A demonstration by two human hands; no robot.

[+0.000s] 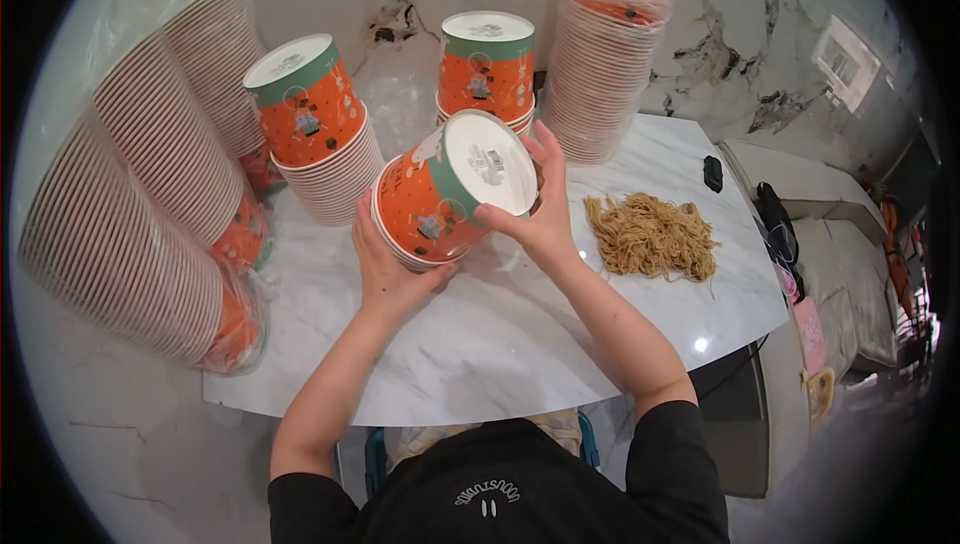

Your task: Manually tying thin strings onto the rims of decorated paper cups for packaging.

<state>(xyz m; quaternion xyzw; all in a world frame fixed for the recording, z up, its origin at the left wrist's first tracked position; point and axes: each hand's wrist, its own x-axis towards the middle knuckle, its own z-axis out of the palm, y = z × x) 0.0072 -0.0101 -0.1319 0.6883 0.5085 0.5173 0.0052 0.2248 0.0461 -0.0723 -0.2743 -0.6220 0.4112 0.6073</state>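
Between my two hands is a short stack of nested paper cups [418, 206], orange with a green band and a white base. It is upside down and tilted, its base facing up and to the right. My left hand [390, 269] is wrapped round the rim end from the lower left. At the base end, my right hand [545, 214] grips the right side, thumb on the near edge and fingers on the far one. Behind stand two more upside-down stacks, one at the left [310, 124] and one in the middle [487, 69].
Tall bagged cup stacks [120, 244] lean along the left side. Another tall bagged stack [605, 64] stands at the back right. On the marble-patterned table [480, 364], a pile of tan strands or cords [652, 236] lies right of my hand, with a small black object [713, 174] beyond it.
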